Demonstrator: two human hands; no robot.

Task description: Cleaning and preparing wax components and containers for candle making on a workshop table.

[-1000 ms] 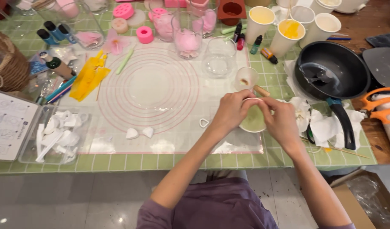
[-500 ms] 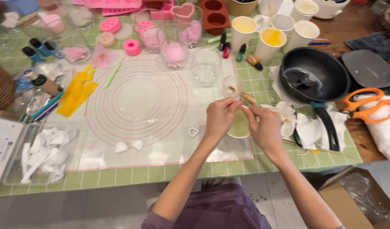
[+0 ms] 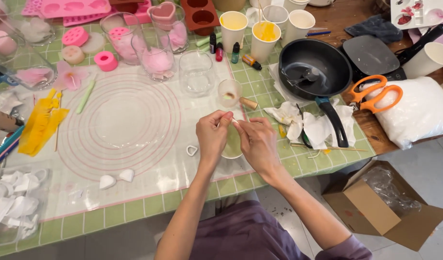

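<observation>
Item: my left hand (image 3: 213, 135) and right hand (image 3: 258, 143), fingertips pinching a thin wick (image 3: 235, 120) over a pale green cup (image 3: 232, 144); black pan (image 3: 314, 72) at two o'clock.

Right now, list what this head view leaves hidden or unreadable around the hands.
- Small pale cup: both hands cover most of it, so its contents stay hidden.
- Thin item pinched between the left hand and right hand: too small to identify.
- Tray of white pieces: cut off by the left edge.
- Cardboard box: crumpled plastic hides its inside.
</observation>
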